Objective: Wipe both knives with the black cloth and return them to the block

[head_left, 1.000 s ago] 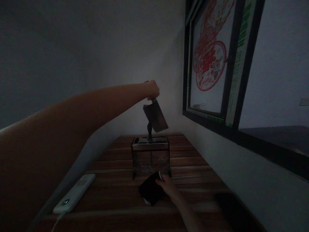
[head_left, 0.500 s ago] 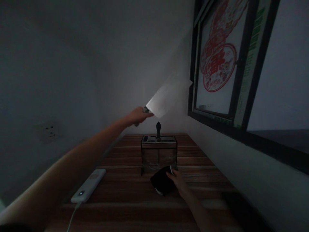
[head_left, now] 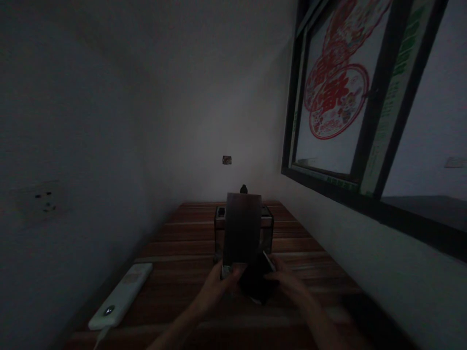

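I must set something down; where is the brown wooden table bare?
Free: between the long white corded device and the left hand, and between the black-framed transparent stand and the pale right wall. Crowded: before the stand, with the grey metal cleaver, the flat black object and the right hand together.

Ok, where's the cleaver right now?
In the head view, the cleaver is near the centre, a little low, blade up in the left hand, partly hiding the knife block and just above-left of the black item in the right hand.
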A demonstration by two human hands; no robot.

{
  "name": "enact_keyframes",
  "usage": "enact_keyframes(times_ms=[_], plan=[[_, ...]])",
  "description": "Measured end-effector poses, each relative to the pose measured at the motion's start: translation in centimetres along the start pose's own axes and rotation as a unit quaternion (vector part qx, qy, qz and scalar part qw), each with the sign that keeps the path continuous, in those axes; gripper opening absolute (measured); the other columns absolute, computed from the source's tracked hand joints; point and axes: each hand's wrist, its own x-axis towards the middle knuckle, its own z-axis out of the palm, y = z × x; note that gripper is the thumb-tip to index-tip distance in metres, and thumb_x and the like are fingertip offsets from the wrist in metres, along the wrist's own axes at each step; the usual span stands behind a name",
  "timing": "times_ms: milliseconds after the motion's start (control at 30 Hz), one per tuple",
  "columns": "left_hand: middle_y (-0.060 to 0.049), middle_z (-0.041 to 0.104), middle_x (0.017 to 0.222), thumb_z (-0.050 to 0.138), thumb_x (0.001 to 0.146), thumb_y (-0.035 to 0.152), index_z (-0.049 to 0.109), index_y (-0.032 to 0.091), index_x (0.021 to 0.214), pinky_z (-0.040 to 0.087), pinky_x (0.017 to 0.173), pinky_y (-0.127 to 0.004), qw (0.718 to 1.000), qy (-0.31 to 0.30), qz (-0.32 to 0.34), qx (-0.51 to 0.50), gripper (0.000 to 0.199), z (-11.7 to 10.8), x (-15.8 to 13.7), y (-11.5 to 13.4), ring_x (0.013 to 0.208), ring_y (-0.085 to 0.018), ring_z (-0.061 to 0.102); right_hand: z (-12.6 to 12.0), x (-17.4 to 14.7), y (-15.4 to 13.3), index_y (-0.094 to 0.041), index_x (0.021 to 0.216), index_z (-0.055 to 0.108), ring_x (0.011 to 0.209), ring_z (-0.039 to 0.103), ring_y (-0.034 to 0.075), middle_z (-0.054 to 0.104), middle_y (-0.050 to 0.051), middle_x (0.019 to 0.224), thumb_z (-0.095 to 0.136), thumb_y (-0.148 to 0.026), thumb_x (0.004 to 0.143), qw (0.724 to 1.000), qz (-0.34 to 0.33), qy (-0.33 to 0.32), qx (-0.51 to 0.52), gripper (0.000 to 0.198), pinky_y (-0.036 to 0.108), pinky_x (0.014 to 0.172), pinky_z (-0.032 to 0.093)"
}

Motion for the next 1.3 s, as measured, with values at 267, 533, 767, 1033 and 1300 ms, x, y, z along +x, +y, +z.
enact_keyframes(times_ms=[267, 533, 767, 1033, 1300], plan=[[0.007, 0.039, 0.052, 0.068, 0.059, 0.06, 0.048, 0.016, 0.073, 0.028, 0.042, -0.018, 0.998, 0.048, -0.015, -0.027, 0.05, -0.8, -0.5, -3.3, 0.044, -0.005, 0.034, -0.4, 0.1, -1.2, -0.019, 0.078, 0.068, 0.08, 0.065, 0.023, 0.071, 0.002, 0.078, 0.079, -0.024, 0.044, 0.993, 0.037, 0.074, 0.088, 0.036, 0.035, 0.079, 0.046], [0.009, 0.04, 0.049, 0.063, 0.066, 0.058, 0.047, 0.017, 0.079, 0.029, 0.037, -0.017, 0.999, 0.042, -0.018, -0.017, 0.046, -0.5, -0.7, -4.5, 0.039, -0.005, 0.034, 0.0, -0.2, -1.3, -0.023, 0.091, 0.069, 0.088, 0.064, 0.022, 0.071, 0.001, 0.09, 0.079, -0.033, 0.053, 0.989, 0.002, 0.091, 0.113, 0.041, 0.035, 0.081, 0.048], [0.009, 0.038, 0.048, 0.061, 0.068, 0.057, 0.048, 0.016, 0.079, 0.027, 0.035, -0.016, 0.998, 0.065, -0.018, -0.005, 0.044, -0.5, -0.7, -4.5, 0.037, -0.004, 0.032, 0.3, -1.5, -2.7, -0.026, 0.107, 0.059, 0.095, 0.061, 0.022, 0.067, 0.001, 0.101, 0.077, -0.018, 0.053, 0.998, -0.007, -0.006, 0.067, 0.057, 0.036, 0.082, 0.048], [0.01, 0.038, 0.045, 0.062, 0.065, 0.057, 0.046, 0.017, 0.077, 0.025, 0.033, -0.016, 0.998, 0.054, -0.033, -0.013, 0.044, -0.1, -0.1, -5.0, 0.035, -0.004, 0.03, -0.3, -1.8, -4.4, -0.023, 0.094, 0.065, 0.083, 0.064, 0.016, 0.069, -0.001, 0.091, 0.078, -0.014, 0.052, 0.991, -0.019, 0.051, 0.121, 0.045, 0.026, 0.072, 0.051], [0.011, 0.036, 0.042, 0.06, 0.066, 0.06, 0.045, 0.018, 0.073, 0.024, 0.031, -0.017, 0.999, 0.041, -0.022, -0.02, 0.045, -0.1, 0.4, -5.6, 0.031, -0.004, 0.029, -1.1, -2.0, -6.1, -0.021, 0.086, 0.068, 0.079, 0.066, 0.016, 0.072, 0.0, 0.084, 0.076, -0.021, 0.06, 0.956, -0.069, 0.181, 0.222, 0.027, 0.028, 0.073, 0.053]])
